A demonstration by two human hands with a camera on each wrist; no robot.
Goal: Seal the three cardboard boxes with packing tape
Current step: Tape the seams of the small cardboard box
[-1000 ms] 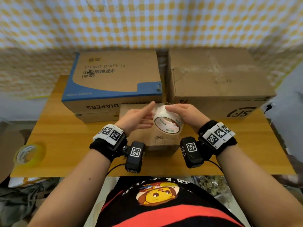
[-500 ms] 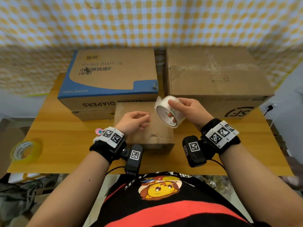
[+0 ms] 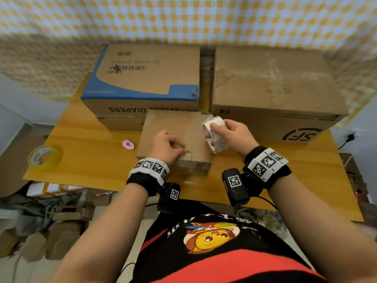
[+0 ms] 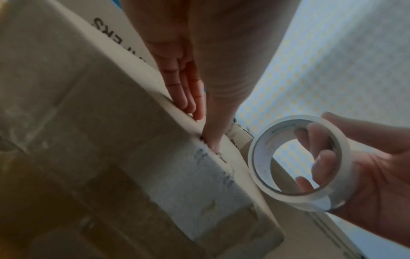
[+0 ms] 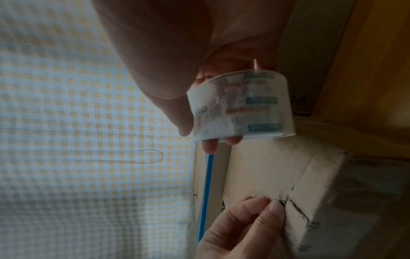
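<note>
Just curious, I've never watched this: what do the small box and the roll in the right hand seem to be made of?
Small box: brown corrugated cardboard, matte, with scuffed faces and frayed, torn edges. Roll: probably clear plastic tape, glossy; the printing and the fingers show through it.

Yellow-checked cloth [image 3: 183, 19] hangs behind wooden table [image 3: 91, 160].

Small box [image 3: 173, 137] before two larger boxes [image 3: 146, 78], perhaps touching.

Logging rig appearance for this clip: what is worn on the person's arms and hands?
Both arms are bare, no sleeves or gloves. Each wrist carries a black band wrapped by a white strip of square black-and-white markers. A black camera block with its own marker hangs under each wrist, trailing thin black cables.
</note>
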